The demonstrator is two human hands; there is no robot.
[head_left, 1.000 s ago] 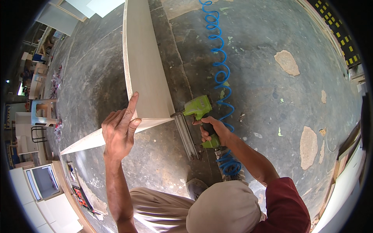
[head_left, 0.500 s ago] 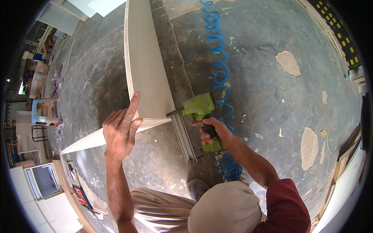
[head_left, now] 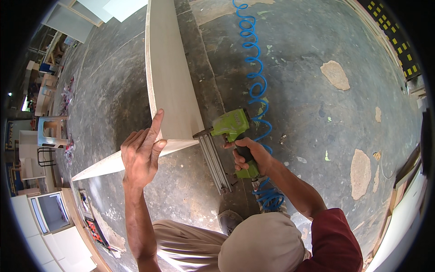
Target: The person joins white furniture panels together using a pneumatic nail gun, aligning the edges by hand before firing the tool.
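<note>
A long pale board (head_left: 176,77) stands on edge, running away from me. At its near end it meets a second white board (head_left: 106,164) in a corner, which angles off to the left. My left hand (head_left: 141,156) grips that corner, its index finger laid along the long board's top edge and its thumb on the near side. In my right hand (head_left: 253,156), fingers wrapped round the black grip, is a green nail gun (head_left: 233,124). Its nose is against the outer right side of the corner, and its silver magazine (head_left: 215,161) slants toward me.
A coiled blue air hose (head_left: 255,65) trails from the gun's handle across the grey concrete floor (head_left: 299,99). My knee (head_left: 263,242) and shoe (head_left: 230,221) are close below the gun. Far left are a plastic stool (head_left: 52,131) and white cabinet panels (head_left: 38,235).
The nail gun and the boards' corner have shifted very slightly. The hose coils near the handle have swayed a little. Both hands keep their hold.
</note>
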